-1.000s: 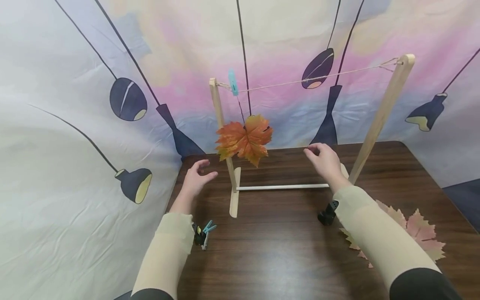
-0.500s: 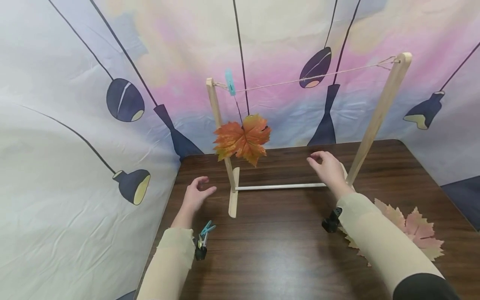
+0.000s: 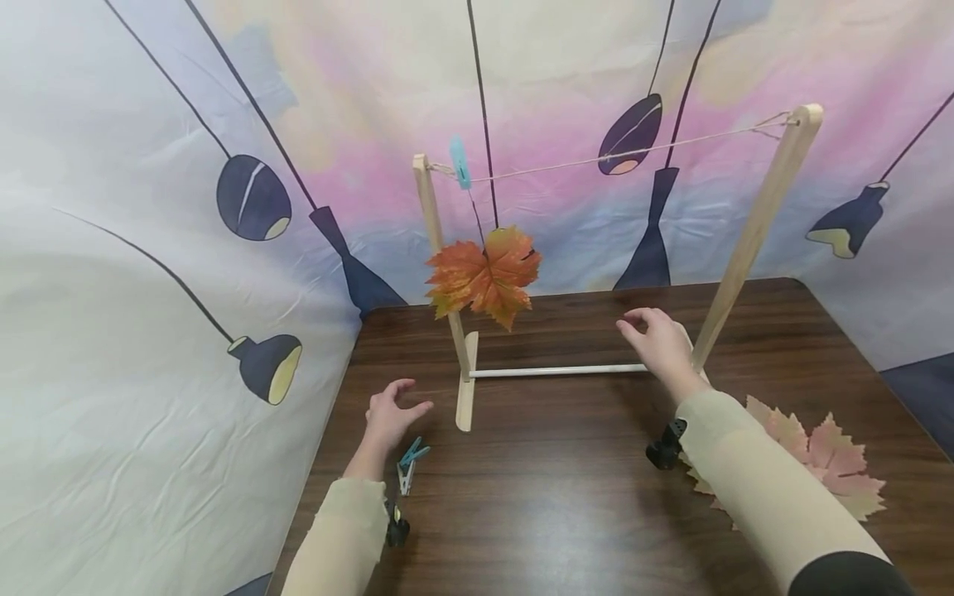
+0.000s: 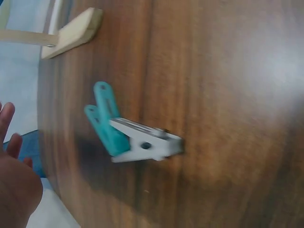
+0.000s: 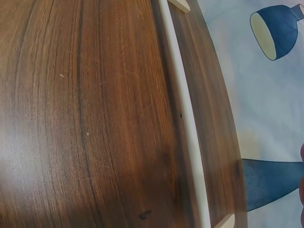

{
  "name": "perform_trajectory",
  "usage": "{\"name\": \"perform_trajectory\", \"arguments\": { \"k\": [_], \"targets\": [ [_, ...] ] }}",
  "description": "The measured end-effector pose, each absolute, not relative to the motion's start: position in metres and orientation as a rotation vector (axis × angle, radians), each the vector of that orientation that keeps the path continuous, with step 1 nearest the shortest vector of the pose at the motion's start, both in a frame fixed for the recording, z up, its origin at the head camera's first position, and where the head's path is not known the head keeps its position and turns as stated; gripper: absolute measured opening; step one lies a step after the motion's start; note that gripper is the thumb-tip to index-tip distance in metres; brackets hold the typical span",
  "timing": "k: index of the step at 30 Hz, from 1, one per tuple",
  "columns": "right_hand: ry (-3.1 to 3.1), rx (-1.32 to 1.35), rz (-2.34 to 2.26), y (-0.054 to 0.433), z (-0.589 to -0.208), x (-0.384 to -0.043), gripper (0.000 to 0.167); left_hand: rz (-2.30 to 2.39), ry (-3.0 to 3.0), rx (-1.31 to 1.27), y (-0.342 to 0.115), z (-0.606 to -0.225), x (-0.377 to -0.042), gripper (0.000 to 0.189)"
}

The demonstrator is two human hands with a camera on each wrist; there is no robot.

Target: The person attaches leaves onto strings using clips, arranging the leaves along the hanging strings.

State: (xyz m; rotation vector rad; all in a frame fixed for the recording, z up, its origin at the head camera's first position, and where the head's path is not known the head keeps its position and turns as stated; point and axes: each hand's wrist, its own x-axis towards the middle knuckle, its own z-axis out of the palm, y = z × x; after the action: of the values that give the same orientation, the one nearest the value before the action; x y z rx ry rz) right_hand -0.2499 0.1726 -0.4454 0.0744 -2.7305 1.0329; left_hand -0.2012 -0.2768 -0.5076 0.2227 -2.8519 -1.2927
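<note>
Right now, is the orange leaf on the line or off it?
On: the orange leaf hangs above the table, its stem running up to the blue clothespin clipped on the line.

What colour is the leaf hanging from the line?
The hanging leaf is orange with yellowish patches, best seen in the head view.

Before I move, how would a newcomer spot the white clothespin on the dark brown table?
On the dark brown table stands a pale wooden frame. Look left of its left foot, a little below the person's left hand in the head view. There lies the white clothespin, set apart by colour from the teal clothespin beside it.
</note>
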Motion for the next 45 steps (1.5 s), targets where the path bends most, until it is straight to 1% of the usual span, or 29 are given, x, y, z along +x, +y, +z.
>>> {"name": "perform_trajectory", "arguments": {
  "k": [10, 22, 26, 35, 45],
  "targets": [
    [-2.769, 0.06, 1.064, 0.178, -0.45, -0.246, 0.045, -1.133, -2.904, 0.187, -0.28, -0.532, -0.178, 0.067],
    [-2.782, 0.057, 1.063, 0.188, -0.451, -0.241, 0.043, -1.046, -2.957, 0.112, -0.272, -0.543, -0.168, 0.073],
    [-2.803, 0.053, 1.059, 0.19, -0.45, -0.24, 0.048, -1.019, -2.963, 0.092, -0.273, -0.542, -0.164, 0.074],
    [-2.796, 0.081, 1.053, 0.195, -0.454, -0.235, 0.05, -1.079, -3.0, 0.116, -0.28, -0.55, -0.155, 0.077],
    [-2.803, 0.05, 1.064, 0.197, -0.458, -0.234, 0.045, -1.179, -2.971, 0.109, -0.285, -0.558, -0.148, 0.073]
  ]
}}
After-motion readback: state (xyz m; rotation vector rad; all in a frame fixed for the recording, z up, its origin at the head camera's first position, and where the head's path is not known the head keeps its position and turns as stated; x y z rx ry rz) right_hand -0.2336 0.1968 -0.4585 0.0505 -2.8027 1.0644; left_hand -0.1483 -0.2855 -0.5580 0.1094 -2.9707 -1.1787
